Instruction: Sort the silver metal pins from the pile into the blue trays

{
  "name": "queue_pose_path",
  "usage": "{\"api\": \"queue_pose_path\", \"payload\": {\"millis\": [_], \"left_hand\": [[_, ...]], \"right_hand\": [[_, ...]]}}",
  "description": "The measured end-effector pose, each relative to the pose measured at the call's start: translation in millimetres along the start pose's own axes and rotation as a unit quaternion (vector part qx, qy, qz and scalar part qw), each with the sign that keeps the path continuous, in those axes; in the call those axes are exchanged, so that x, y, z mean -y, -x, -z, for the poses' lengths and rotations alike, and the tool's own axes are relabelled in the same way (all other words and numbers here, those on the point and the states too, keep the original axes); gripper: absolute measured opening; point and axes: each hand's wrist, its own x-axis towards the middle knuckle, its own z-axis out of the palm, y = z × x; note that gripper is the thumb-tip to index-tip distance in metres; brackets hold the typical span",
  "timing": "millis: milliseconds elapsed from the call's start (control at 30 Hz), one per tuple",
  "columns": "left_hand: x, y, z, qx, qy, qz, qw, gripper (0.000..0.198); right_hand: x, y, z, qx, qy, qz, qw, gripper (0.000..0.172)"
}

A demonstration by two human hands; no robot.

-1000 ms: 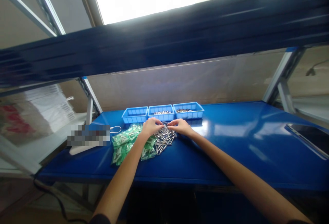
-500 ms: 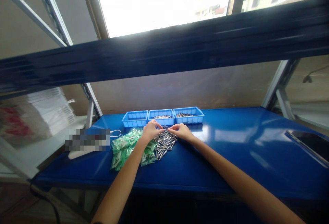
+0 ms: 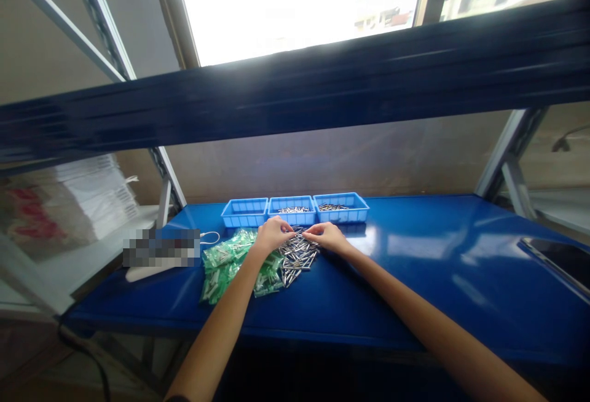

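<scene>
A heap of small silver metal pins (image 3: 297, 257) lies on the blue bench top (image 3: 415, 267). My left hand (image 3: 271, 234) and my right hand (image 3: 328, 235) rest on the far edge of the heap, fingers curled and pinched together toward each other. What the fingertips hold is too small to make out. A pile of green plastic packets (image 3: 225, 264) lies just left of the pins, under my left forearm. Three blue trays (image 3: 295, 208) stand in a row behind the hands; the middle and right ones hold metal pins.
A dark blue shelf beam (image 3: 322, 88) runs overhead across the view. A white device with a cable (image 3: 152, 267) lies at the bench's left end. A dark phone-like slab (image 3: 560, 257) lies at the right edge. Grey rack uprights stand on both sides.
The view has tilted up slightly. Both hands stay on the far edge of the pin heap, with only small finger movement.
</scene>
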Motion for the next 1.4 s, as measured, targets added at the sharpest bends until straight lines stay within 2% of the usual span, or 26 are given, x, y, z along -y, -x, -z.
{"api": "queue_pose_path", "payload": {"millis": [300, 533, 733, 1033, 1267, 1400], "left_hand": [[-5.2, 1.3, 0.9, -0.018, 0.001, 0.002, 1.000, 0.017], [-8.6, -0.2, 2.1, -0.042, 0.026, 0.013, 0.999, 0.021], [-9.5, 0.0, 2.8, -0.026, 0.051, 0.027, 0.998, 0.020], [-5.4, -5.6, 0.9, -0.031, 0.121, 0.005, 0.992, 0.022], [-4.8, -6.9, 0.4, -0.044, 0.139, 0.017, 0.989, 0.021], [-7.8, -6.2, 1.8, -0.023, 0.197, 0.016, 0.980, 0.022]], "right_hand": [[-4.0, -1.5, 0.5, 0.004, -0.008, 0.017, 1.000, 0.023], [-3.6, -1.9, 1.4, 0.033, 0.040, 0.004, 0.999, 0.028], [-4.1, -3.0, 0.9, 0.046, 0.046, 0.014, 0.998, 0.030], [-5.8, -4.1, -0.2, 0.038, 0.034, 0.021, 0.998, 0.028], [-7.0, -4.2, -0.8, 0.032, 0.035, 0.021, 0.999, 0.028], [-5.0, -4.0, -1.0, 0.007, 0.020, 0.046, 0.999, 0.026]]}}
